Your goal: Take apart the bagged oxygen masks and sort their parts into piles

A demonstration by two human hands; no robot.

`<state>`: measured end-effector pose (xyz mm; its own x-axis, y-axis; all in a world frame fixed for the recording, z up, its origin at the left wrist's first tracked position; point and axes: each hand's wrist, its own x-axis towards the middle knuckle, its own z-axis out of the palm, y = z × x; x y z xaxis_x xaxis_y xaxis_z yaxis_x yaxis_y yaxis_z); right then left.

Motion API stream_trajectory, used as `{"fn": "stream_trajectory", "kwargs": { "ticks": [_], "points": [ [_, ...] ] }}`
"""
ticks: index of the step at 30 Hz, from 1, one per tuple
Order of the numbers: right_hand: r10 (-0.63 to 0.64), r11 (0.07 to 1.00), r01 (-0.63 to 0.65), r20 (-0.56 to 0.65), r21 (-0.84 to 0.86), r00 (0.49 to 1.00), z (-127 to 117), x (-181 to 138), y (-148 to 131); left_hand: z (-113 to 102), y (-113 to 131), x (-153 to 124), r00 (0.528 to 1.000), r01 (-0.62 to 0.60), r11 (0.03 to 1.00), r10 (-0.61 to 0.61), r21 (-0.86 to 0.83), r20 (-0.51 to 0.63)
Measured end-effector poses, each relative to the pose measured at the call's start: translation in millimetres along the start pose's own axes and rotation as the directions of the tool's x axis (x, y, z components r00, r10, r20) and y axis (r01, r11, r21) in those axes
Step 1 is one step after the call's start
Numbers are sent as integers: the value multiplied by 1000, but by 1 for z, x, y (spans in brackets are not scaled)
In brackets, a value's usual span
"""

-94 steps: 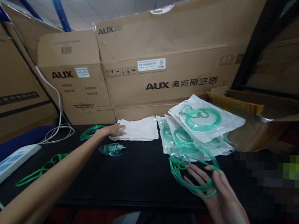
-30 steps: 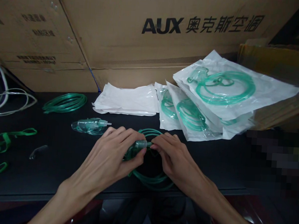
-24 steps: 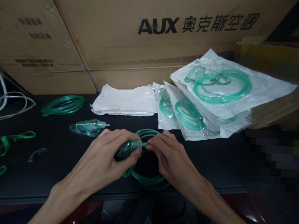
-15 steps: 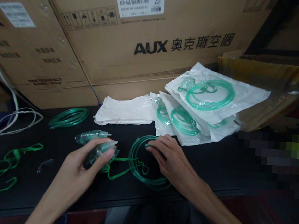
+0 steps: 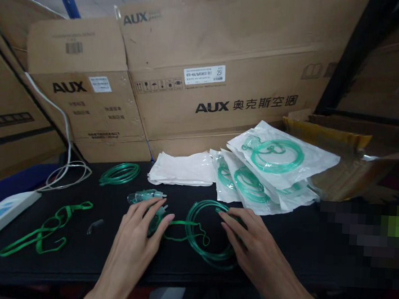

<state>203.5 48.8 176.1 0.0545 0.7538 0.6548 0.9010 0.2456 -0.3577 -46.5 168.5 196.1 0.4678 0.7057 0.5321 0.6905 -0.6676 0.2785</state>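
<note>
My left hand is closed around a green-tinted oxygen mask low over the black table; its pale connector pokes out between thumb and index finger. From the mask a green elastic strap runs right, across a coil of green tubing. At that coil's upper right, my right hand pinches the tubing with its fingertips. Just behind my left fingers lies a second green piece with a clear connector. Another coil of green tubing rests farther back. Loose green straps and a small clear elbow piece lie left.
White packets are stacked at the back. Beside them, sealed bags hold masks and tubing. Large cardboard boxes line the back, and an open carton stands right. A power strip with a white cable sits left.
The view has tilted up and shifted left, bringing in more boxes and the power strip. My left hand has lowered the mask toward the table. My right hand stays at the tubing coil.
</note>
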Motion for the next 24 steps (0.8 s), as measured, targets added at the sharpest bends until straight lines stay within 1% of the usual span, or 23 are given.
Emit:
{"fn": "stream_trajectory", "kwargs": {
  "ticks": [2, 4, 6, 7, 9, 12, 14, 16, 18, 21, 24],
  "points": [
    [-3, 999, 4, -13, 33, 1000, -16, -9, -8, -6, 15, 12, 997, -69, 998, 69, 10, 32],
    [-9, 997, 8, 11, 71, 1000, -26, -19, -13, -8, 32, 27, 984, -116, 993, 110, 31, 140],
    [37, 994, -45, 83, 99, 996, -29, -29, -14, -3, 45, 42, 963, -105, 991, 81, 81, 256],
    [84, 990, -97, 119, 101, 989, -28, -34, -13, 2, 48, 48, 951, -86, 991, 49, 107, 304],
    [208, 975, -217, 148, 50, 967, -21, -40, -8, 14, 49, 58, 917, -42, 990, -14, 132, 398],
    [344, 933, -331, 82, -139, 935, -7, -37, -2, 31, 44, 67, 860, -10, 995, -39, 95, 508],
    [390, 897, -360, 77, -256, 918, 1, -27, 0, 37, 43, 71, 840, -6, 998, -30, 65, 541],
    [416, 880, -370, 104, -298, 904, 7, -17, 1, 39, 44, 74, 827, 2, 999, -28, 46, 562],
    [439, 873, -394, 113, -289, 891, 12, -11, 4, 38, 48, 76, 816, 23, 999, -36, 30, 578],
    [469, 866, -433, 106, -249, 877, 15, -10, 10, 35, 54, 78, 803, 67, 998, -44, -17, 595],
    [467, 875, -443, 94, -197, 879, 15, -13, 16, 37, 55, 79, 782, 110, 989, -25, -99, 622]
  ]
}}
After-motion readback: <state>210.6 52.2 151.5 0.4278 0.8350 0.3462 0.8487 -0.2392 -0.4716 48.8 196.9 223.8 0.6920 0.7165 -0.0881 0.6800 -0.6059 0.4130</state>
